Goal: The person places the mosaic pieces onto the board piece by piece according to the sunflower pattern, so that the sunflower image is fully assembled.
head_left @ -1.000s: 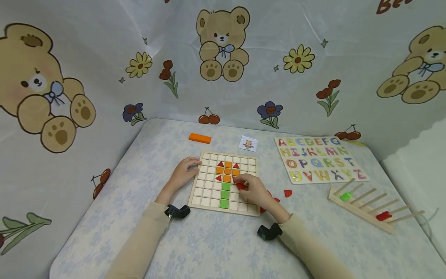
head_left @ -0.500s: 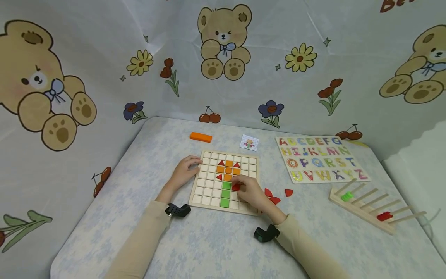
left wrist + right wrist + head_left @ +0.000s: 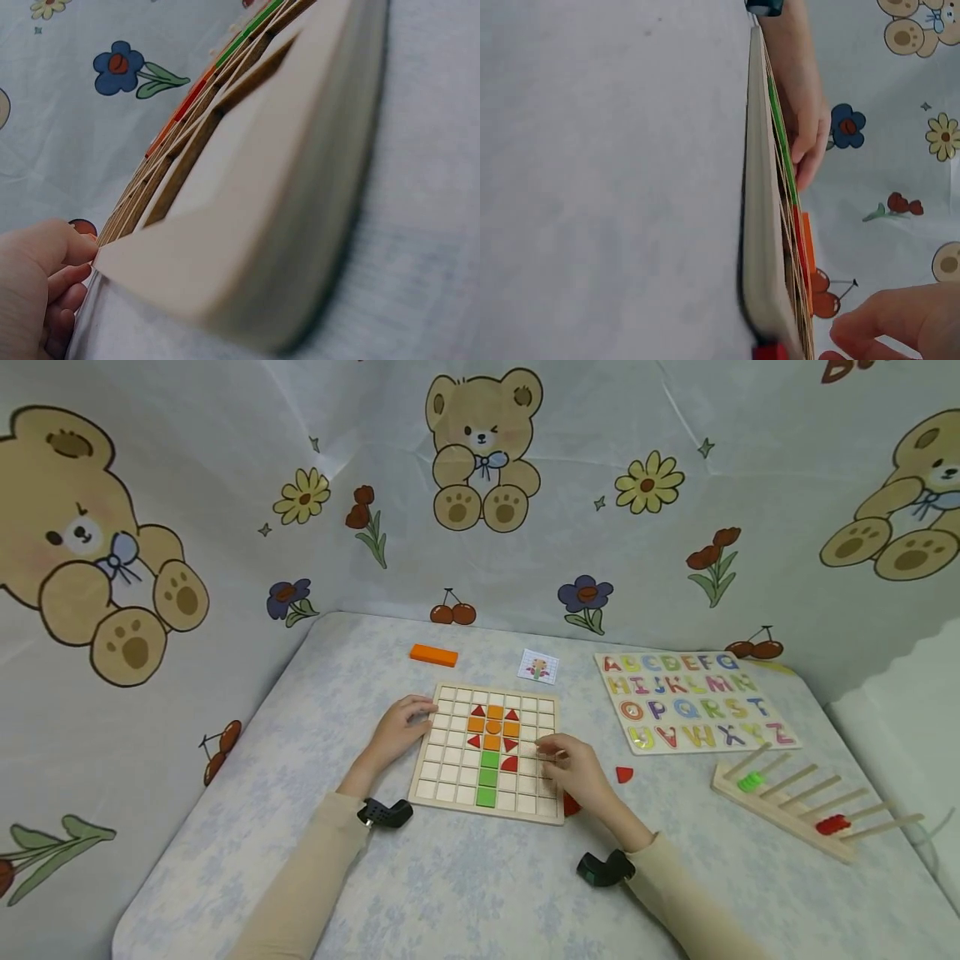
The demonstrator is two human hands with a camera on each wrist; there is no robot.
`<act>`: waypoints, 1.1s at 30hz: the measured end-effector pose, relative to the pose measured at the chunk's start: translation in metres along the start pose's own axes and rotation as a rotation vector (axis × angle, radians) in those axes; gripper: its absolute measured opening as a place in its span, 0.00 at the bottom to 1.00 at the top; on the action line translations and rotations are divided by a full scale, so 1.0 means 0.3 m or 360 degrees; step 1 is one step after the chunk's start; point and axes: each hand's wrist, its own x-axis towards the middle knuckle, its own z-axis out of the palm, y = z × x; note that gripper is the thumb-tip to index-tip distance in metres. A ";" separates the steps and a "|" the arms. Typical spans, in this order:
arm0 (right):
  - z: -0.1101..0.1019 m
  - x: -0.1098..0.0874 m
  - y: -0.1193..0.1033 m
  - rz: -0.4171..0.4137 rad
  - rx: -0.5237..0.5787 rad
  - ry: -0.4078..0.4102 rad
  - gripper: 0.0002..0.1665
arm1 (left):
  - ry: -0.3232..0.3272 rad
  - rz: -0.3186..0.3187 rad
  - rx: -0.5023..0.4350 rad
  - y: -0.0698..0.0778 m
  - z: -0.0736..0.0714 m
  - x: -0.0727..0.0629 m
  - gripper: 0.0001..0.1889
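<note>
A wooden grid board point(image 3: 442, 774) lies on the table, bearing orange tiles point(image 3: 476, 724), a column of green tiles point(image 3: 488, 777), red triangles point(image 3: 511, 745) and a red quarter-circle piece point(image 3: 509, 764). At its left rim rests my left hand point(image 3: 401, 724), fingertips touching the edge; the left wrist view shows the fingers point(image 3: 71, 247) loosely bent against the board's corner. My right hand point(image 3: 577, 768) hovers over the right rim with thumb and fingers parted and nothing between them. Beside that rim, partly hidden by this hand, is a red piece point(image 3: 572, 806).
A small pattern card point(image 3: 537, 667) and an orange bar point(image 3: 433, 655) lie behind the board. To the right are an alphabet board point(image 3: 693, 702), a loose red piece point(image 3: 624, 774) and a wooden peg rack point(image 3: 780, 818) with green and red rings.
My right hand has set the red quarter-circle piece on the board beside the green column, let it go and moved right to the rim. The left hand stays at the left edge.
</note>
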 end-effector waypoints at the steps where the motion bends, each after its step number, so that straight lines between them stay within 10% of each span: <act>1: -0.019 -0.013 0.014 0.0045 -0.0029 0.0015 0.19 | -0.0003 0.0000 -0.0003 -0.001 0.000 0.000 0.16; 12: -0.123 -0.086 0.104 0.0229 -0.0150 -0.0069 0.22 | 0.0007 0.0020 0.0012 -0.005 -0.007 -0.003 0.16; 33: -0.014 -0.010 0.013 0.0078 0.0014 -0.0054 0.18 | -0.0009 0.0015 0.0003 0.004 -0.003 -0.001 0.16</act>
